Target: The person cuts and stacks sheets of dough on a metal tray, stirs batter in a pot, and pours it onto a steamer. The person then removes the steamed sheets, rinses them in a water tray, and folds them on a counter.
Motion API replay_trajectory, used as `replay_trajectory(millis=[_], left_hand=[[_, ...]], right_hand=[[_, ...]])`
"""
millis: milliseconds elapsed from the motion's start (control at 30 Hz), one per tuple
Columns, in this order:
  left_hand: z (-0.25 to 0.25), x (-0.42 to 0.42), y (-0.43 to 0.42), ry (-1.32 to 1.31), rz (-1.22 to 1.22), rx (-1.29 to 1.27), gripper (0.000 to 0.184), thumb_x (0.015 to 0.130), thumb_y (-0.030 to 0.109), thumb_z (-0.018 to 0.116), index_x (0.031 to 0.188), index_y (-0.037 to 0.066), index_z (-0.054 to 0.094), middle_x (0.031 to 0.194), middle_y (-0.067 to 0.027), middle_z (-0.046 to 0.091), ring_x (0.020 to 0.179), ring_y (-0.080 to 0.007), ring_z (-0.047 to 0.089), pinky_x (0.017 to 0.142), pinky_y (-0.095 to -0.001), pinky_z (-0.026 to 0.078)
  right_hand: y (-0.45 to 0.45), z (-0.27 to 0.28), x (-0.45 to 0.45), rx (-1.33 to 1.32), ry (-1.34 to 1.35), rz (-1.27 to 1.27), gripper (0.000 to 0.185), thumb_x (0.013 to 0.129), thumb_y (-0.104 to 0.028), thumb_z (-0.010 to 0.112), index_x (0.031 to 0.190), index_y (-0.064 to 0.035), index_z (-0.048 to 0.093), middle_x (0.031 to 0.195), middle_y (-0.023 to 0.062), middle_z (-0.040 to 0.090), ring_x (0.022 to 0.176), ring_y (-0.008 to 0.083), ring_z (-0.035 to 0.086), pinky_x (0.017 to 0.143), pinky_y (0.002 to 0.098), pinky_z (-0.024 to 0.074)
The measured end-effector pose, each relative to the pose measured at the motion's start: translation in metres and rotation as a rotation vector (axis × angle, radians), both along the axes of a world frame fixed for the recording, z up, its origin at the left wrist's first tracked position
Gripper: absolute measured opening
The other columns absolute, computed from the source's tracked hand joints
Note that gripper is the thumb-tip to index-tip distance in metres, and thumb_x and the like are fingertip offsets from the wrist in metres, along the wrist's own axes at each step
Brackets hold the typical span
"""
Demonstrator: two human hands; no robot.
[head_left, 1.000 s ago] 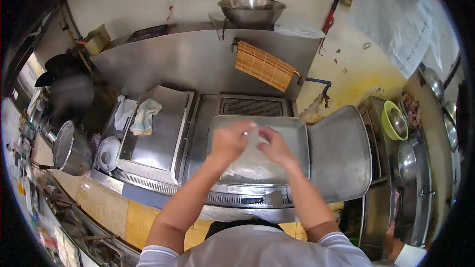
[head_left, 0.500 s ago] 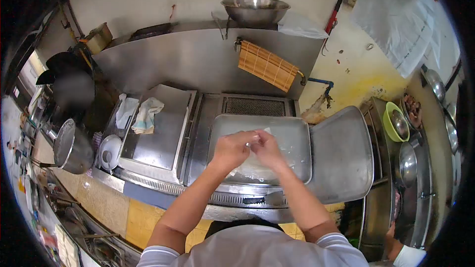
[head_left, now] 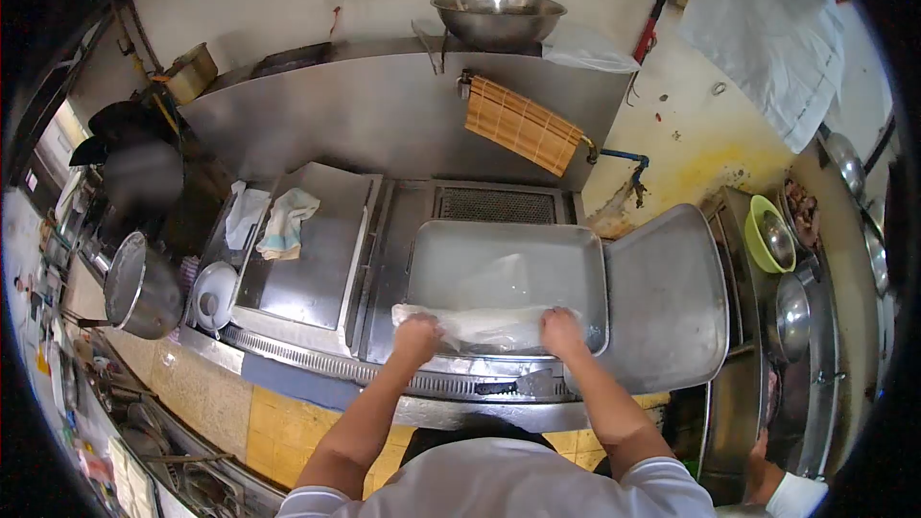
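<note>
A whitish, translucent sheet (head_left: 491, 327) is bunched along the near edge of a rectangular metal tray (head_left: 441, 264). My left hand (head_left: 418, 337) is closed on the sheet's left end, and my right hand (head_left: 561, 331) grips it near the right end. Pale liquid covers the tray's bottom, with a lighter patch in the middle. Just below the tray, a broad-bladed tool (head_left: 533, 385) with a dark handle lies on the slotted counter edge.
A metal lid (head_left: 667, 297) leans at the tray's right. Left of it are a steel cover (head_left: 305, 278) with a cloth (head_left: 285, 225) and a pot (head_left: 142, 288). A green bowl (head_left: 765, 235) stands right. Another person's hand (head_left: 764, 472) shows at lower right.
My hands were together above the middle of the tray. They have moved apart and down to its near edge, where they now hold the bunched sheet between them.
</note>
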State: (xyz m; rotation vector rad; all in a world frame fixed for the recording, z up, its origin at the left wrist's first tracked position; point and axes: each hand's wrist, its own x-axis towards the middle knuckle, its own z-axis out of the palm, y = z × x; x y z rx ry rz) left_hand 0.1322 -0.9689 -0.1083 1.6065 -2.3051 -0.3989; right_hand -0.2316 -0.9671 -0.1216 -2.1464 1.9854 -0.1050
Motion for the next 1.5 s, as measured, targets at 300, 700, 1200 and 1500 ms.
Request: replay_trajectory(millis=[300, 700, 1200, 1500], left_hand=[[0.161, -0.091, -0.025, 0.535, -0.054, -0.131, 0.019, 0.088, 0.009, 0.067, 0.106, 0.009, 0.073, 0.106, -0.0157, 0.074, 0.097, -0.0365, 0.071, 0.084, -0.0459, 0.057], [0.185, -0.069, -0.018, 0.551, 0.037, -0.296, 0.036, 0.08, -0.008, 0.064, 0.109, 0.008, 0.075, 0.107, -0.0122, 0.076, 0.092, -0.0267, 0.075, 0.08, -0.0372, 0.06], [0.169, -0.05, -0.013, 0.534, 0.1, -0.421, 0.031, 0.077, -0.008, 0.063, 0.101, 0.009, 0.074, 0.099, -0.0107, 0.076, 0.09, -0.0305, 0.075, 0.079, -0.0402, 0.06], [0.254, -0.001, -0.006, 0.991, 0.379, -0.48, 0.011, 0.093, 0.005, 0.065, 0.097, -0.001, 0.073, 0.095, -0.0122, 0.076, 0.088, -0.0178, 0.069, 0.081, -0.031, 0.054]], right_hand=[[-0.03, 0.163, 0.098, -0.021, -1.019, 0.071, 0.025, 0.085, -0.011, 0.061, 0.103, 0.0023, 0.072, 0.104, 0.025, 0.072, 0.098, 0.0337, 0.072, 0.085, 0.044, 0.054], [-0.022, 0.138, 0.044, -0.248, -0.714, 0.063, 0.033, 0.084, -0.007, 0.06, 0.114, 0.002, 0.07, 0.111, 0.0272, 0.071, 0.101, 0.045, 0.068, 0.095, 0.0474, 0.0535], [-0.021, 0.131, 0.037, -0.151, -0.674, 0.103, 0.027, 0.083, -0.008, 0.061, 0.106, 0.0007, 0.072, 0.109, 0.0206, 0.072, 0.107, 0.0312, 0.069, 0.089, 0.0385, 0.0538], [-0.018, 0.03, -0.01, -0.141, -0.44, -0.079, 0.028, 0.083, -0.013, 0.061, 0.106, -0.0008, 0.073, 0.093, 0.0236, 0.073, 0.089, 0.0379, 0.072, 0.081, 0.0465, 0.0548]])
